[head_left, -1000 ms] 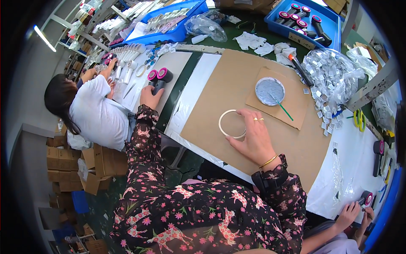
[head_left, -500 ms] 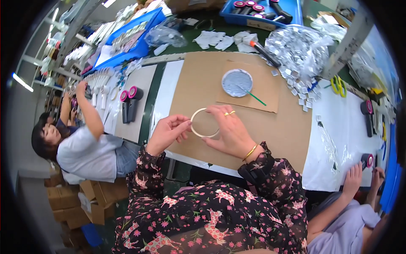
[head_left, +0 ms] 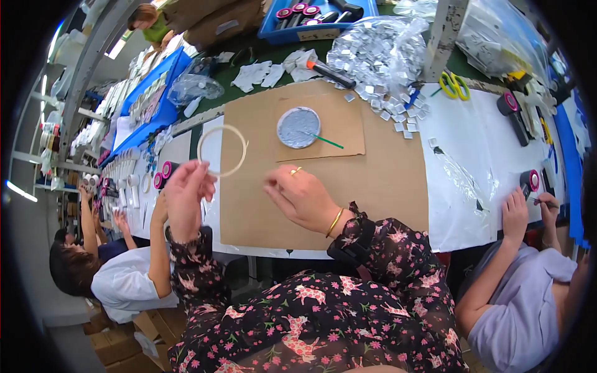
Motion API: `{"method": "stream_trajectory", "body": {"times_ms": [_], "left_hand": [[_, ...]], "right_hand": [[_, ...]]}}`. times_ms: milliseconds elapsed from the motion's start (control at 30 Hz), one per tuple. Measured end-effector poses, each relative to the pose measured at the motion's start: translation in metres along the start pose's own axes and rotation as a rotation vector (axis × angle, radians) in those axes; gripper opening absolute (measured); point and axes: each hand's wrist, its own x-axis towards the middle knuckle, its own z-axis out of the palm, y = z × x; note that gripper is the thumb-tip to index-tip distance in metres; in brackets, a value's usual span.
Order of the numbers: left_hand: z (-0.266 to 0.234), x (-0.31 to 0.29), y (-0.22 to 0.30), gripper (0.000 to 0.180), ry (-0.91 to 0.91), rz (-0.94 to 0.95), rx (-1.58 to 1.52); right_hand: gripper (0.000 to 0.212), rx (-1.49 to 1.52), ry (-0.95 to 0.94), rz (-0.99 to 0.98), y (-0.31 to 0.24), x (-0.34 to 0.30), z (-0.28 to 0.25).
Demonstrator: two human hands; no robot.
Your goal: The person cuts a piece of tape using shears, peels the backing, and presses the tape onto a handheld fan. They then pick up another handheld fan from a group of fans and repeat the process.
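Note:
A thin cream-coloured ring [head_left: 243, 158] is raised over the left edge of the brown cardboard sheet [head_left: 323, 211]. My left hand [head_left: 188, 198] pinches it at its lower left between thumb and fingertips. Over the middle of the sheet, my right hand [head_left: 305, 198] has loosely bent fingers, with the thumb a little apart and nothing seen in them. Beyond it, a round tub of grey paste [head_left: 297, 129] stands on a smaller cardboard piece [head_left: 348, 137]. A thin green stick [head_left: 328, 142] leans out of the tub.
Small silvery square pieces [head_left: 376, 59] spill from a clear bag, near an orange-tipped tool [head_left: 331, 73]. Yellow scissors [head_left: 454, 86] lie farther right. A blue bin [head_left: 270, 31] holds dark devices with pink rims. Co-workers sit at left and right, the right one handling a device [head_left: 529, 181].
My left hand has carried the ring leftward and up, away from my right hand, which has let go of it. The view has shifted, with a co-worker's arm showing behind my left hand.

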Motion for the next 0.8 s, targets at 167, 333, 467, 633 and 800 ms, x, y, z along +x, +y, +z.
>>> {"method": "stream_trajectory", "body": {"times_ms": [167,333,467,633,800], "left_hand": [[0.084,0.067,0.028,0.022,-0.335,0.036,0.107],[0.167,0.132,0.026,0.024,-0.510,-0.014,0.075],[0.217,0.162,0.020,0.021,-0.607,-0.092,0.041],[0.251,0.170,0.020,0.019,-0.701,-0.127,0.061],[0.274,0.169,0.024,0.020,-0.737,-0.126,0.089]], "right_hand": [[0.022,-0.044,-0.142,0.020,-0.001,-0.007,-0.001],[0.024,-0.016,-0.173,-0.014,-0.004,-0.009,0.006],[0.029,0.033,-0.205,0.119,-0.004,-0.008,0.008],[0.024,0.004,-0.191,0.117,0.001,-0.009,0.011],[0.020,-0.037,-0.196,0.094,0.006,-0.011,0.010]]}}
